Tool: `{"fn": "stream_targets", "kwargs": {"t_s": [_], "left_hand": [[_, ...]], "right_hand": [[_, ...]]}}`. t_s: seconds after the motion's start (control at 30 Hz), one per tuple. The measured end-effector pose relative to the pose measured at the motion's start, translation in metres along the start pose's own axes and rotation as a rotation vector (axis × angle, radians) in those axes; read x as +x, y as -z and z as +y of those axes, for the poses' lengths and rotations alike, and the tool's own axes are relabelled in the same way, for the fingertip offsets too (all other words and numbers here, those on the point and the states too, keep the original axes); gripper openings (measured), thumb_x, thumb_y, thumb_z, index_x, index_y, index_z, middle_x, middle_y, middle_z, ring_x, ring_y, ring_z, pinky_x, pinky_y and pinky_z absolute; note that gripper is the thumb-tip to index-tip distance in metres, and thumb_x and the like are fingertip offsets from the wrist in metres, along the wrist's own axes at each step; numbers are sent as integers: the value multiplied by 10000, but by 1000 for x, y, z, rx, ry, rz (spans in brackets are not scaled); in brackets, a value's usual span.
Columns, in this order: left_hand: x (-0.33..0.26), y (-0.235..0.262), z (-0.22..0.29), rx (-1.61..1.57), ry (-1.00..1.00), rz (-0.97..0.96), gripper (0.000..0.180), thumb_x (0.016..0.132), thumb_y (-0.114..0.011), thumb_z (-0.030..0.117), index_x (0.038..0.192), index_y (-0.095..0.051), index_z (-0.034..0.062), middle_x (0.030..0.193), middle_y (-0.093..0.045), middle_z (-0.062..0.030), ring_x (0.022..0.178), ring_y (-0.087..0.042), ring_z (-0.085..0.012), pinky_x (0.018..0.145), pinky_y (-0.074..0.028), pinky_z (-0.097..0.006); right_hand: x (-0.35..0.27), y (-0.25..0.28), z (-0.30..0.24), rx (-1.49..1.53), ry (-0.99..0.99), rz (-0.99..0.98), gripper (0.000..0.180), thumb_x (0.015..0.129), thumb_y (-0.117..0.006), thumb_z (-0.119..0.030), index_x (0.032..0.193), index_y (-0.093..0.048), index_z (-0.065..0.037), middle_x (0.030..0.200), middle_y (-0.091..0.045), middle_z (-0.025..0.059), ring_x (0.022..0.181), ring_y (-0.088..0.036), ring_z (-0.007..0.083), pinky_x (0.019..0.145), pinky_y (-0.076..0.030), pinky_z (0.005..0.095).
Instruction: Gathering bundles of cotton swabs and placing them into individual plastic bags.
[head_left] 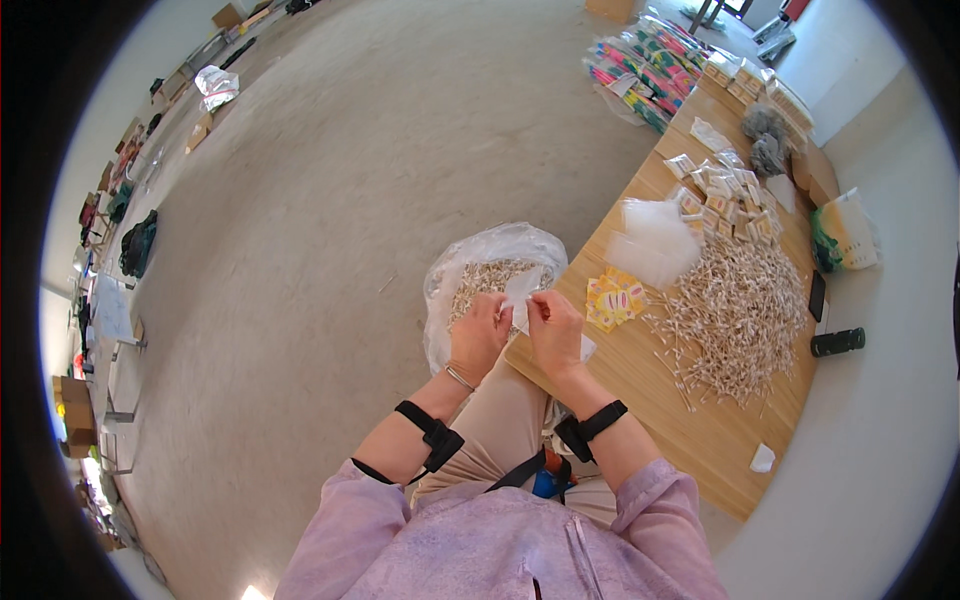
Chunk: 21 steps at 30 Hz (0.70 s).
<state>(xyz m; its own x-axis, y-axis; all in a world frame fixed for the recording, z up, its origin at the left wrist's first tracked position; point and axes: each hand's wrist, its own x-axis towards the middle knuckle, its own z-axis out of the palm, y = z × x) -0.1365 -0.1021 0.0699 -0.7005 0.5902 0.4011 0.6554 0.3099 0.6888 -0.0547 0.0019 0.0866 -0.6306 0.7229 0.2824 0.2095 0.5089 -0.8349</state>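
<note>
Between my two hands is a small clear plastic bag, pinched from both sides. My left hand has its fingers closed on the bag's left edge, and my right hand grips its right edge near the table corner. Whether anything is inside the bag, I cannot make out. Below and beyond my hands stands a big translucent sack full of cotton swabs. On the table to my right lie yellow printed cards, a stack of flat clear bags and a large heap of cotton swabs.
The wooden table runs along the right wall. Farther along it are filled small packets, grey crumpled plastic, a black cylinder and a dark phone-like slab. Colourful wrapped bundles rest on the floor beyond.
</note>
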Motion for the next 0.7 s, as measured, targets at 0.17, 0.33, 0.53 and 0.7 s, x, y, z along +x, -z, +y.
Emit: {"fn": "stream_targets", "kwargs": {"t_s": [0.17,0.33,0.53,0.7], "left_hand": [[6,-6,3,-346,486,-10,151,847,-635,165,928,-550,71,678,-608,-96,589,-613,-231,538,-477,-342],[3,-11,-16,-172,319,-10,175,845,-650,162,887,-526,45,672,-625,-83,613,-631,-195,560,-489,-307],[-2,-29,-50,-736,611,5,231,873,-642,190,952,-529,5,815,-631,-86,682,-635,-165,610,-537,-264],[8,-44,-66,-962,1117,-81,216,893,-625,198,988,-545,22,851,-629,-76,681,-618,-138,603,-530,-237]], "right_hand": [[2,-14,12,136,-22,13,53,780,-634,-43,813,-594,-33,722,-612,135,666,-608,309,612,-478,376],[6,-21,35,26,85,-133,44,766,-618,-33,768,-577,-47,692,-611,133,646,-606,319,583,-465,396],[40,-35,59,7,13,-187,33,772,-595,-54,762,-566,-68,680,-603,138,671,-605,336,599,-466,419],[43,-53,78,-231,44,-310,67,798,-609,-152,799,-563,-104,735,-621,106,760,-609,303,647,-466,440]]}}
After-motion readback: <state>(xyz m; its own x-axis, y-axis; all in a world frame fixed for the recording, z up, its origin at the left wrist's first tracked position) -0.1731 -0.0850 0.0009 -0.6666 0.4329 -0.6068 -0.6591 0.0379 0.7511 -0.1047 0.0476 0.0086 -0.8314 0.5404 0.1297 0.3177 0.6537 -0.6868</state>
